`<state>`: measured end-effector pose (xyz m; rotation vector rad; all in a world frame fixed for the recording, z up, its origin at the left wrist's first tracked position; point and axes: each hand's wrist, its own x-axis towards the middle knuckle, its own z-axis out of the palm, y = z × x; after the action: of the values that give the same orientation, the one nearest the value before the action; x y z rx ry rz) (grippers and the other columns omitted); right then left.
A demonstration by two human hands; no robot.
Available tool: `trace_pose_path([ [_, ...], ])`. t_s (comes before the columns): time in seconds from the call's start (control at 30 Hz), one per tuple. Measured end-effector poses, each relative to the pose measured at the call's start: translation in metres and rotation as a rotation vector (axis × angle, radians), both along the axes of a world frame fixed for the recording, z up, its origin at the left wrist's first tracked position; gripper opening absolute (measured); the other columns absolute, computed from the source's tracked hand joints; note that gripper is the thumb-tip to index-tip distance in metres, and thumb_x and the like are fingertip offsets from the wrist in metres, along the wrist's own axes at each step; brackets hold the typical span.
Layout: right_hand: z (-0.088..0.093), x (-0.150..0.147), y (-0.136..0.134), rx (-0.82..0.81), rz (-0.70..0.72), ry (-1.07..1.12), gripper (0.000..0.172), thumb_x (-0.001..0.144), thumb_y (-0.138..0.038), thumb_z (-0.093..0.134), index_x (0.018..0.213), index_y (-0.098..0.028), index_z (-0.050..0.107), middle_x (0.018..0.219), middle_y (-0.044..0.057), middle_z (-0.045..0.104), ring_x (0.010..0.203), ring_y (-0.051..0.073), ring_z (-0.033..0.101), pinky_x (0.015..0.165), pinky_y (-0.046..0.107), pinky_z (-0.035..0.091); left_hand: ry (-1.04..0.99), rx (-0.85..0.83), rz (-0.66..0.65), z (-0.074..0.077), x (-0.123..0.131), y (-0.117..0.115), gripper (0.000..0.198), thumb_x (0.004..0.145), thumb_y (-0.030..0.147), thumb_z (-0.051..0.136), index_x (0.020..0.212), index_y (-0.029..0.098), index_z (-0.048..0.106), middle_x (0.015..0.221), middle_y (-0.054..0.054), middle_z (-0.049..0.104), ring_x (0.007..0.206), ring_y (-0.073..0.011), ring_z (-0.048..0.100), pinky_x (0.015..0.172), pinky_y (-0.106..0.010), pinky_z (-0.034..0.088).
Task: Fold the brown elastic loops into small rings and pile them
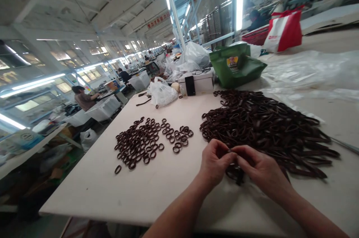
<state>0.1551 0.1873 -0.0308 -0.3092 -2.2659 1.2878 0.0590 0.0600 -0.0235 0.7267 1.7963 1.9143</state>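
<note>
My left hand [215, 163] and my right hand [256, 167] meet fingertip to fingertip, both pinching a dark brown strap [235, 174] that hangs in a loop below them. The fingers cover most of it, so its exact shape is hard to see. Just behind my hands spreads a big heap of dark brown strap loops [260, 125]. To the left, many small dark brown rings [140, 140] lie in a loose pile on the table, with a smaller cluster of rings [179, 137] between that pile and my left hand.
The pale table [117, 193] ends at a front edge. At its back are a clear plastic bag [162, 92], a black phone [190, 85] against a white box [203, 82], a green bag [234, 66] and a red-and-white bag [284, 32]. A co-worker [83, 98] sits far left.
</note>
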Motion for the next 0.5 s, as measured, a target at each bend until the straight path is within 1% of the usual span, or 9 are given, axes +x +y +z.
trace_pose_path([
  [0.13,0.004,0.001,-0.003,0.013,-0.001,0.022,0.027,0.086,-0.039,0.049,0.093,-0.022,0.070,0.086,0.001,0.071,0.079,0.020,0.066,0.074,0.031,0.052,0.026,-0.092,-0.023,0.001,0.000,-0.003,0.028,0.069,0.032,0.077,0.074,0.015,0.056,0.063,0.004,0.050,0.059,-0.0076,0.041,0.054,-0.018,0.034],
  [0.2,0.004,0.001,-0.004,0.012,-0.006,0.027,0.028,0.086,-0.037,0.046,0.091,-0.022,0.070,0.086,0.001,0.070,0.079,0.020,0.066,0.074,0.031,0.051,-0.010,-0.112,-0.087,0.002,0.000,-0.003,0.029,0.068,0.035,0.075,0.073,0.014,0.056,0.062,0.003,0.050,0.057,-0.0078,0.042,0.054,-0.018,0.034],
  [0.3,0.002,0.000,-0.003,-0.011,-0.001,0.024,0.028,0.085,-0.034,0.045,0.090,-0.022,0.069,0.085,0.002,0.070,0.078,0.020,0.065,0.073,0.030,0.050,-0.122,-0.127,-0.210,0.007,0.002,-0.004,0.030,0.065,0.037,0.072,0.075,0.014,0.056,0.059,0.002,0.052,0.052,-0.0088,0.045,0.052,-0.019,0.037],
  [0.37,0.000,0.000,-0.001,-0.030,0.017,0.015,0.027,0.083,-0.034,0.046,0.091,-0.021,0.069,0.086,0.002,0.070,0.079,0.020,0.065,0.074,0.030,0.049,-0.194,-0.141,-0.263,0.011,0.003,-0.004,0.030,0.063,0.037,0.071,0.075,0.014,0.056,0.057,0.001,0.053,0.050,-0.0091,0.046,0.051,-0.019,0.038],
  [0.43,0.000,0.000,0.001,-0.049,0.037,0.003,0.026,0.082,-0.033,0.048,0.089,-0.021,0.069,0.085,0.002,0.070,0.078,0.020,0.064,0.073,0.030,0.049,-0.228,-0.153,-0.284,0.013,0.002,-0.005,0.030,0.060,0.035,0.071,0.074,0.014,0.056,0.056,0.002,0.053,0.048,-0.0086,0.046,0.050,-0.019,0.038],
  [0.5,0.001,0.002,0.003,-0.073,0.050,-0.012,0.023,0.082,-0.033,0.049,0.085,-0.020,0.069,0.077,0.001,0.067,0.071,0.019,0.062,0.068,0.030,0.047,-0.218,-0.172,-0.271,0.013,0.000,-0.005,0.028,0.059,0.035,0.069,0.071,0.014,0.055,0.054,0.003,0.051,0.046,-0.0080,0.044,0.047,-0.019,0.036],
])
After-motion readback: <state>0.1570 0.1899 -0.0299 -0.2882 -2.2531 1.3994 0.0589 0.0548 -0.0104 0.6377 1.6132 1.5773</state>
